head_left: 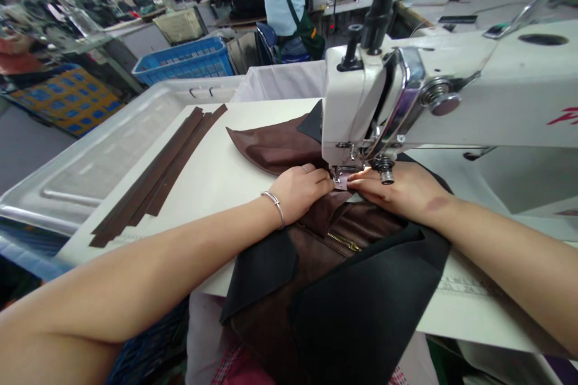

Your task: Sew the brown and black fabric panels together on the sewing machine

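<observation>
Brown leather garment panels with black backing lie across the sewing bed and hang over its front edge. A brass zipper shows in the leather. At the left of the presser foot, my left hand, wearing a bracelet, is closed on the leather with fingers bent. My right hand holds the work down on the other side, its fingers together and pointing at the needle area. Partly under the head of the white sewing machine, a curved brown flap spreads out behind my left hand.
Several brown leather strips lie on the white table at left. Beyond are a translucent plastic tray, a blue basket and a white-lined bin. A person in an apron sits ahead.
</observation>
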A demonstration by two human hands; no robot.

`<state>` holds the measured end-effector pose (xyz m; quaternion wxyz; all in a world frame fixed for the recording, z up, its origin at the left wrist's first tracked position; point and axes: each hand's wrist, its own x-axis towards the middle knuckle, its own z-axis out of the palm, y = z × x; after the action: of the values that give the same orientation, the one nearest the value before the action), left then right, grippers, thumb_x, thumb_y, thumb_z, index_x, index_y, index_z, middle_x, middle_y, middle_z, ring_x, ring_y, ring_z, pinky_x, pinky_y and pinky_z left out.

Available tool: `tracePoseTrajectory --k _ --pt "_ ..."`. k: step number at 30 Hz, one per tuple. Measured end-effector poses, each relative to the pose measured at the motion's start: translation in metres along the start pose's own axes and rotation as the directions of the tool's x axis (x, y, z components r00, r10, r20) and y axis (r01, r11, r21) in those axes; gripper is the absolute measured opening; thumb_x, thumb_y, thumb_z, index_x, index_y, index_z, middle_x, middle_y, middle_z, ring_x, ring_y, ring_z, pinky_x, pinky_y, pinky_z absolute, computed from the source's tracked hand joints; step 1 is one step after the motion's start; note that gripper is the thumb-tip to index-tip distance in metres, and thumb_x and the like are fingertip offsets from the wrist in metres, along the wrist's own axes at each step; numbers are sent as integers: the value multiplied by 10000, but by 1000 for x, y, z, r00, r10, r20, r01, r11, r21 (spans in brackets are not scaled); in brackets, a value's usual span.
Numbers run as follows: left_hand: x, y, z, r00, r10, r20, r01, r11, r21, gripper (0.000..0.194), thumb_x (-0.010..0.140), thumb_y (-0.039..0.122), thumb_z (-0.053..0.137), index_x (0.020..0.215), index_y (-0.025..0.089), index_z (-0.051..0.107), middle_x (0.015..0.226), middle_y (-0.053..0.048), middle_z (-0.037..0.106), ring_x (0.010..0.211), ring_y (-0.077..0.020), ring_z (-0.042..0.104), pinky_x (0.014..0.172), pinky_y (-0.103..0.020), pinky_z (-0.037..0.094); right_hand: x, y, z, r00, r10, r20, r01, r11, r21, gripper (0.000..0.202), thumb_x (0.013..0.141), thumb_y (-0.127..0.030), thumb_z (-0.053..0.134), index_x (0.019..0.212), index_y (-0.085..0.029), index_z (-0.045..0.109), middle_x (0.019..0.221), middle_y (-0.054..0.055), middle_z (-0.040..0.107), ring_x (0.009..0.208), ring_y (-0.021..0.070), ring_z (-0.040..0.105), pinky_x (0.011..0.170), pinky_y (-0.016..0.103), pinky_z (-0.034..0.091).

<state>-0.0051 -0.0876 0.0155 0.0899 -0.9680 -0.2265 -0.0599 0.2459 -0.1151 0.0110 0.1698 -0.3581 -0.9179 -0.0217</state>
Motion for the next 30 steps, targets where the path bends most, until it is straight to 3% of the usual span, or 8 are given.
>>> tracePoseTrajectory --k 3,6,19,25,30 --pt "-3 0 6 999 40 -28 -42 996 -76 276 912 141 469 1162 141 587 1179 -78 619 1089 -194 544 936 -317 460 -3 0 1 997 -73 14 73 997 36 341 934 -158 425 1196 -260 618 1254 28 612 1135 195 559 950 370 456" --pt "-6 -1 7 998 44 -41 -48 994 -96 273 933 157 445 1165 128 585 1239 -88 603 1113 -188 550 960 -321 458 -6 2 5 998 -70 -3 70 995 71 361 922 -182 477 1252 -289 580 1270 6 601 1158 192 544 997 391 429" --pt "3 3 3 997 -81 9 82 978 -190 309 885 119 455 1163 194 571 1199 -56 612 1070 -187 545 920 -332 463 -5 6 8 1000 -4 -8 5 988 154 324 899 -213 539 1199 -299 624 1202 11 642 1074 217 593 915 381 467" --pt "-11 10 2 999 -41 -6 38 969 -245 376 917 112 377 1268 107 512 1313 -108 561 1218 -197 505 1033 -366 425 -2 4 3 970 239 -38 -226 952 204 256 915 -250 506 1086 -305 688 1008 -10 706 946 229 649 766 330 513" --pt "1 2 -11 992 -104 65 118 957 -267 316 916 148 429 1188 182 585 1181 -37 651 1094 -165 600 958 -292 475 -2 4 4 930 364 -56 -347 918 193 167 888 -286 554 945 -279 711 838 -20 708 782 227 666 636 309 495"
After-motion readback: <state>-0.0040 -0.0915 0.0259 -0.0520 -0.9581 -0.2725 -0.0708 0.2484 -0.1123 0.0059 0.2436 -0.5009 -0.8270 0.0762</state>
